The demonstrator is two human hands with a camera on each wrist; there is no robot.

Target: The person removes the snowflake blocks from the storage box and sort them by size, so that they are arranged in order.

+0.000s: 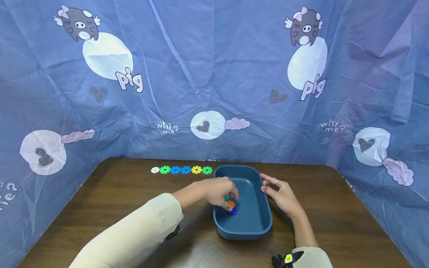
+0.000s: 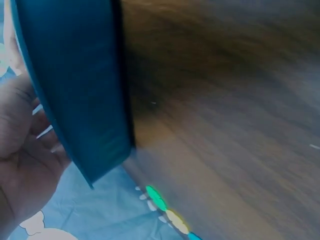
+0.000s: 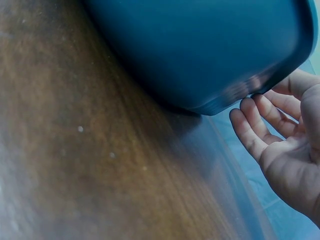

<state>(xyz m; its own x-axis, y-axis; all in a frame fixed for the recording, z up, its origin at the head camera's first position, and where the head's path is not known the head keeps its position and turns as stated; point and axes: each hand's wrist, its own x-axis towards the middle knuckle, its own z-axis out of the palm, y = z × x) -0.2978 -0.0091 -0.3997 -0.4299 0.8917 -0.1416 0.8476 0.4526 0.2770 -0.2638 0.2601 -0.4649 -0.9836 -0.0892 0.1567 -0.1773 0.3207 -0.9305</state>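
In the head view, a blue oblong tub [image 1: 242, 235] stands on the table. My left hand [image 1: 219, 190] reaches over its left side, thumb and fingers curled around an orange notched disc [image 1: 231, 203]. A blue disc [image 1: 233, 211] and a green disc [image 1: 226, 198] show close by, partly covered by the hand. In the left wrist view the tub wall [image 2: 75, 75] hides the fingertips. My right hand [image 1: 283, 197] is at the tub's right side, its fingers loosely bent. Fingertips touch the tub's outer wall in the right wrist view, where the hand [image 3: 292, 155] holds nothing.
Along the far left part of the wooden table [image 1: 321, 197] lies a row of notched discs: white [image 1: 155, 170], green [image 1: 165, 169], blue [image 1: 175, 170], another blue, yellow [image 1: 196, 169] and green. The row's right end is near the tub. A blue printed cloth [image 1: 214, 96] hangs behind the table.
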